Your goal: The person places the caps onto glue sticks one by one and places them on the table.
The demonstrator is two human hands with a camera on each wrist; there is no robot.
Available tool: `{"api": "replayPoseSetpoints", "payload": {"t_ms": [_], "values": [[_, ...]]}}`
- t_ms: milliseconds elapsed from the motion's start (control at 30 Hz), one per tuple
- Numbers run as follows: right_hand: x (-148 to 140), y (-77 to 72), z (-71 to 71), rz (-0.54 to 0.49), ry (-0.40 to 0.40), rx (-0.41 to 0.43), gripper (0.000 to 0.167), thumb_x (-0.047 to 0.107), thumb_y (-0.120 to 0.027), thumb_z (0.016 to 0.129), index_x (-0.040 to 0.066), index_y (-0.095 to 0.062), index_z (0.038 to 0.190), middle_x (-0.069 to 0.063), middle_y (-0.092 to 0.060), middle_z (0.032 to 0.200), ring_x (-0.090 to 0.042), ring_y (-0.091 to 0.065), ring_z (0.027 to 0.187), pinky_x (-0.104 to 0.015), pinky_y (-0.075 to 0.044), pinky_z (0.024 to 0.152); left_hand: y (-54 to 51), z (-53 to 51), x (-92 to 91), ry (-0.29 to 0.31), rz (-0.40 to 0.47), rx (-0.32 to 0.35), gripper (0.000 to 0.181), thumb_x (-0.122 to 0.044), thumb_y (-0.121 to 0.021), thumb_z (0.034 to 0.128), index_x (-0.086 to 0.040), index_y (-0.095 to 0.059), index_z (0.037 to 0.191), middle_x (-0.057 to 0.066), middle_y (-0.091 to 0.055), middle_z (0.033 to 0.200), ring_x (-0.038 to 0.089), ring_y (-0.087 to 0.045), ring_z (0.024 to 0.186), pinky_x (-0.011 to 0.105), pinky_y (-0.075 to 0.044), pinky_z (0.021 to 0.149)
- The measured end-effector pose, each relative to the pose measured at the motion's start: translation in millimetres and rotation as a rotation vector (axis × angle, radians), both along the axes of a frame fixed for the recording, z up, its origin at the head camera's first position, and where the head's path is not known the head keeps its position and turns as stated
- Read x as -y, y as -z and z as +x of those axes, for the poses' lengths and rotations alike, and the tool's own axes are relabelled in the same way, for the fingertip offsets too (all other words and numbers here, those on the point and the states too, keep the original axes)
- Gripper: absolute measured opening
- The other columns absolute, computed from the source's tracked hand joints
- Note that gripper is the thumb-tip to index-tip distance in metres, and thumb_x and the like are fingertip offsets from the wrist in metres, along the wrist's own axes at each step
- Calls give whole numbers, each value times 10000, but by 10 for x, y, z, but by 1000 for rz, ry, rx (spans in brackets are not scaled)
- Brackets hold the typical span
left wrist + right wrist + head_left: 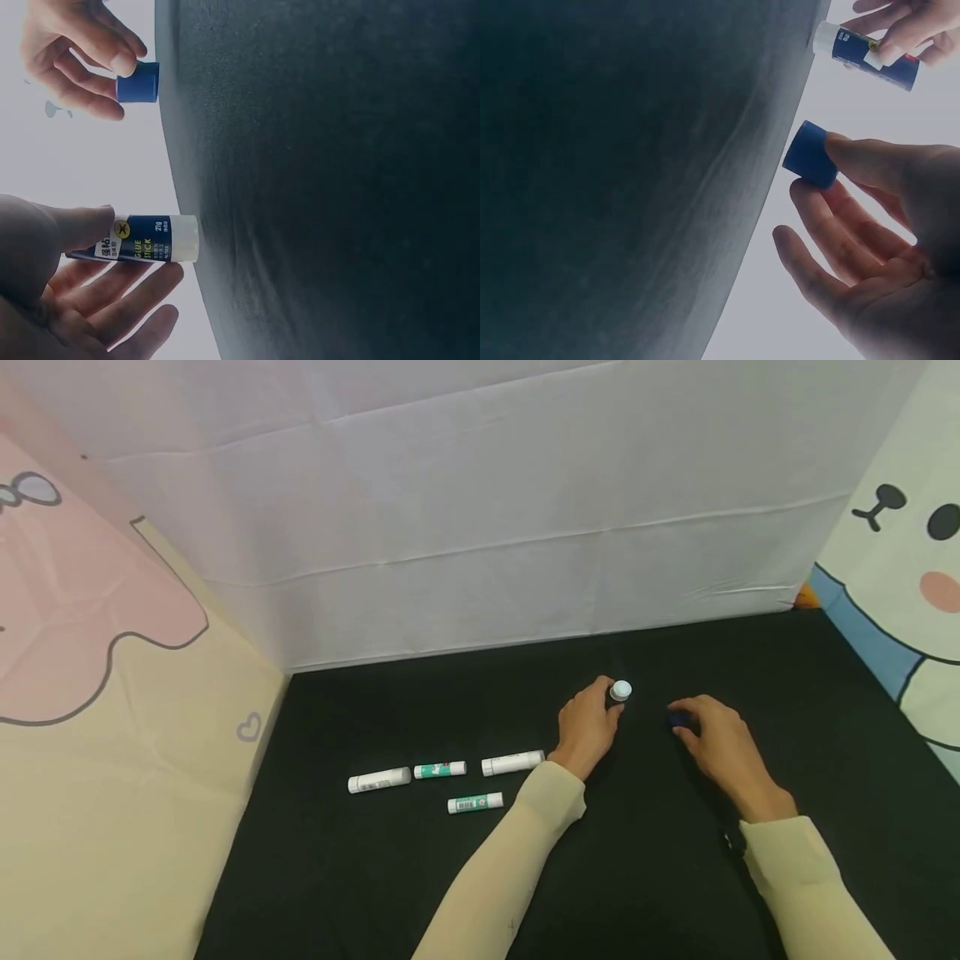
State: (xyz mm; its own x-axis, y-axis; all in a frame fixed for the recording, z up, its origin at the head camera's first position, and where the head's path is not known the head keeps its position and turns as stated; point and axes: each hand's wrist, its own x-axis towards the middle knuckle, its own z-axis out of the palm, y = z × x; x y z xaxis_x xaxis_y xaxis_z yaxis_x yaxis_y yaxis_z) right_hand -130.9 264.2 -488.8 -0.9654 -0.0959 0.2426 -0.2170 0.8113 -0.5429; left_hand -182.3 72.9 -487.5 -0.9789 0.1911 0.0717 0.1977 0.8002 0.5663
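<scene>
My left hand (587, 724) grips a glue stick (142, 238) between thumb and fingers. Its label is dark blue and white with yellow lettering, and one end is whitish; in the head view that pale round end faces the camera. Off to the right, my right hand (716, 742) pinches a small blue cap (810, 155) between thumb and fingertips. Cap and glue stick are apart, with a gap between the two hands. In the left wrist view the cap (138, 82) is seen side-on.
Left of my left forearm, two white tubes (378, 780) and two green-and-white tubes (475, 802) lie on the black tablecloth (337, 877). One white tube (513, 763) lies close to my left wrist. A white cloth wall (480, 568) stands behind, with printed cloths at both sides.
</scene>
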Motion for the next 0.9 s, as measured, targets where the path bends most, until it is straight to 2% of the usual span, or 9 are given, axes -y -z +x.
{"api": "replayPoseSetpoints", "payload": {"t_ms": [233,567,733,900], "values": [[58,-34,36,-17,0,-19,312,-87,-765,890,-81,-712,1197,-308,-679,1139,-459,-659,955,-661,-504,848,-24,80,53,29,-76,-78,285,-262,-757,1000,-214,-730,1280,-47,-772,1149,147,-750,972,320,-580,841],[134,-88,71,-59,-6,-82,317,-102,-784,871,-67,-722,1180,-303,-683,1155,-501,-659,1030,-675,-498,892,-78,188,117,73,-121,-210,284,-245,-783,979,-201,-747,1257,-29,-771,1150,152,-745,984,312,-585,846],[173,-119,96,-70,-1,-102,324,-96,-794,868,-58,-725,1182,-295,-686,1163,-515,-651,1080,-679,-492,920,-103,250,154,93,-177,-276,286,-244,-795,969,-193,-752,1247,-23,-764,1145,151,-736,1008,307,-580,906],[201,-138,137,-86,-7,-139,333,-100,-807,856,-49,-731,1176,-283,-691,1158,-506,-653,1081,-667,-494,916,-105,318,198,95,-206,-310,282,-234,-807,957,-201,-760,1233,-32,-757,1140,133,-726,1020,289,-552,972]]}}
